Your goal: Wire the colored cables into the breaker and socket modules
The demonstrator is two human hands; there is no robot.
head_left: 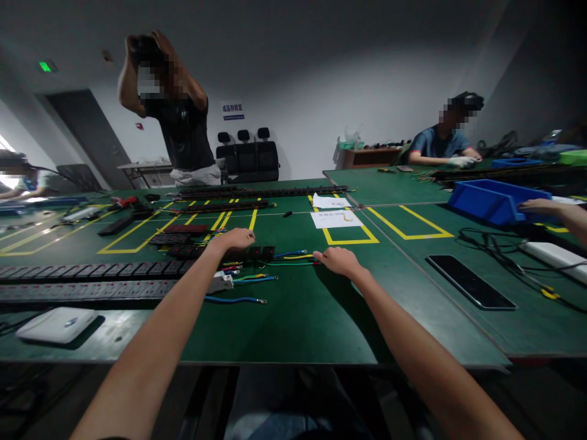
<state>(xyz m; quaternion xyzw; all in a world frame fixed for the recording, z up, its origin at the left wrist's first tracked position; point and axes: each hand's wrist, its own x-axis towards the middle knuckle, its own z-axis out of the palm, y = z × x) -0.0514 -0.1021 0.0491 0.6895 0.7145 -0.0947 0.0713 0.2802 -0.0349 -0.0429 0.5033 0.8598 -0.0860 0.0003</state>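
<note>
My left hand is closed over a black socket strip lying on the green table. Its fingertips are partly hidden. From the strip's right end run blue, yellow and green wires. At their tips my right hand is closed in a pinch on the wires; exactly which of them it grips is hard to see. Nearer to me, a long grey socket strip ends in a white block with loose wires carrying ring terminals.
A white box sits at the left front, a phone on the right. Beyond it are black cables and a blue bin, with another person's hand at its rim. Paper sheets lie ahead. A person stands across the table.
</note>
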